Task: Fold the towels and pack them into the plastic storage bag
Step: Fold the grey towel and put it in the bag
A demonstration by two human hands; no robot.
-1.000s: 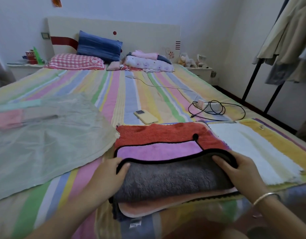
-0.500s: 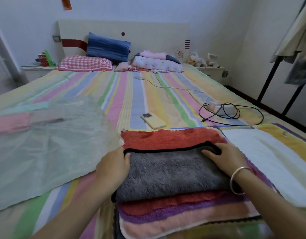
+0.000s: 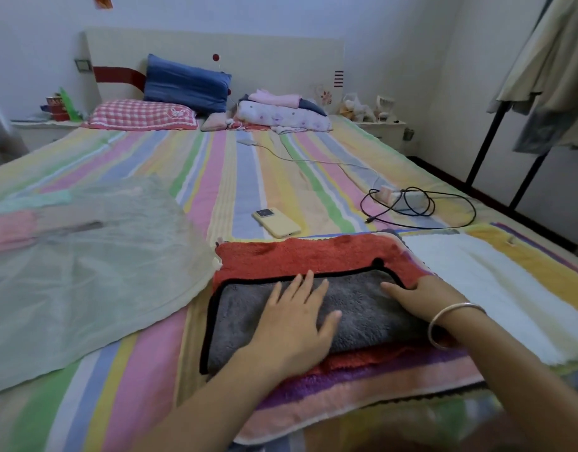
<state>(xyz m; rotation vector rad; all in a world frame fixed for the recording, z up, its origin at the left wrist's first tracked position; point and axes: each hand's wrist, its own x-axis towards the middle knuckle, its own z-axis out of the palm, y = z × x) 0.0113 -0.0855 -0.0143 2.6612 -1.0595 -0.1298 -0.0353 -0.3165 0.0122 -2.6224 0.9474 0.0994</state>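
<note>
Grey towel folded atop stack; left hand and right hand, grips spread flat. Press outward evenly, squaring edges before bagging.

Fluffy matt grey towel, translucent crinkly plastic bag, shiny metal bangle

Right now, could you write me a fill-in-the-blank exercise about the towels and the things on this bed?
The top towel, under the left hand, is ____ with black edging.
The phone on the bed has a ____ case.
The plastic storage bag lies to the ____ of the towel stack.
Missing words: grey; yellow; left.
</note>
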